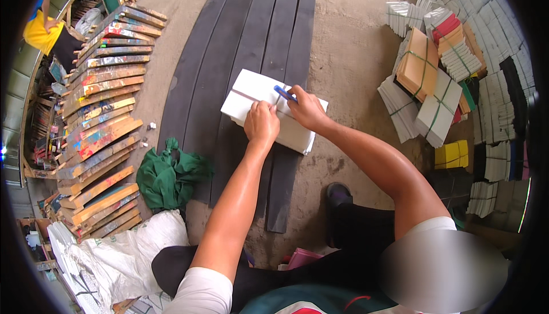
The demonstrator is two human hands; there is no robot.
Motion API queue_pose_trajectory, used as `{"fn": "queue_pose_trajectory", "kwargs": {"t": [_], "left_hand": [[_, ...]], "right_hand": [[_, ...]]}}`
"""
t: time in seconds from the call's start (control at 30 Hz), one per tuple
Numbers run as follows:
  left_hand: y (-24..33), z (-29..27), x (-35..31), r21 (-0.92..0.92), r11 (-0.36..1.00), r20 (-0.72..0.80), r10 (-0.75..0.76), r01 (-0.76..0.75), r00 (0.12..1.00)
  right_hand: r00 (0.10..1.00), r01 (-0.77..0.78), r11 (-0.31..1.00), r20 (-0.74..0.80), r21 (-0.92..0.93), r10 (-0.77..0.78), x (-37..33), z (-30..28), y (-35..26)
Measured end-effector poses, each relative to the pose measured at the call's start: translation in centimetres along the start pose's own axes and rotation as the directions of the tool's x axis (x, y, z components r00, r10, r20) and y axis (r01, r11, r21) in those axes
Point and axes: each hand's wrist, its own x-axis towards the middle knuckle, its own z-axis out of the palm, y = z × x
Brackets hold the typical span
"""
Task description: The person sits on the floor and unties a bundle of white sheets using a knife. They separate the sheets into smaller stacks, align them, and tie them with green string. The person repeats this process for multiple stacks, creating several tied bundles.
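Observation:
A white stack of sheets or boards (251,78), boxy in shape, lies on dark planks in front of me. A narrow dark band (244,94) runs across its top. My left hand (263,122) rests on the near side of the stack, fingers curled together close to the band; what they pinch, if anything, is hidden. Just to its right, my right hand (307,110) grips a slim blue tool (282,92), its end pointing up and left over the stack. Whether it is a cutter or a pen I cannot tell.
Long dark planks (229,45) lie side by side on the floor. A green cloth (171,177) and a white sack (137,245) sit at the left, below a row of paint-stained wooden frames (108,97). Strapped bundles (420,65) stand right. A person in yellow (43,34) is far left.

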Motion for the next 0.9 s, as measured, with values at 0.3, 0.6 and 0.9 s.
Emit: {"fn": "queue_pose_trajectory", "kwargs": {"t": [0.3, 0.6, 0.9], "left_hand": [[-0.6, -1.7, -1.1, -0.144, 0.974, 0.077, -0.163, 0.173, 0.984], [-3.1, 0.2, -2.7, -0.463, 0.859, 0.057, -0.217, 0.218, 0.975], [-3.3, 1.3, -6.2, -0.502, 0.862, -0.217, -0.203, 0.070, 0.955]], "right_hand": [[0.906, -0.261, 0.889, 0.414, 0.377, 0.090, -0.8, -3.0, -3.4], [0.962, 0.017, 0.995, 0.270, 0.094, -0.042, -4.3, -3.7, -2.8], [0.991, -0.022, 0.994, 0.130, -0.110, 0.037, -7.7, -4.4, -4.5]]}}
